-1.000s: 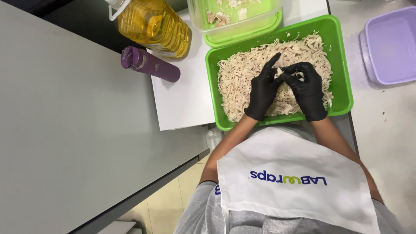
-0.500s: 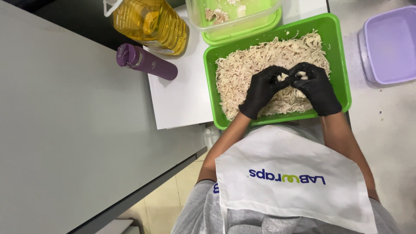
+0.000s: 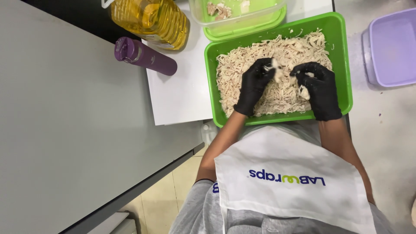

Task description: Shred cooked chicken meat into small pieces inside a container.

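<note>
A green tray (image 3: pixel 342 52) holds a heap of pale shredded chicken (image 3: pixel 242 60). Both my hands wear black gloves and work over the heap. My left hand (image 3: pixel 255 86) pinches a small chicken piece (image 3: pixel 274 66) at its fingertips. My right hand (image 3: pixel 320 89) grips another pale chicken piece (image 3: pixel 304 91) against the palm. The two hands are a little apart, each holding its own bit. A white apron (image 3: pixel 294 177) covers my front below the tray.
A purple flask (image 3: pixel 145 56) lies left of the tray on a white board (image 3: pixel 182 95). A yellow oil jug (image 3: pixel 151 19) stands behind it. A green-lidded clear tub (image 3: pixel 240 15) with chicken pieces sits at the back. A lilac container (image 3: pixel 392 47) is at the right. A grey tabletop (image 3: pixel 65 130) spreads left.
My hands were joined over the chicken half a second ago. They have pulled apart, each keeping a piece, and the right hand has shifted right.
</note>
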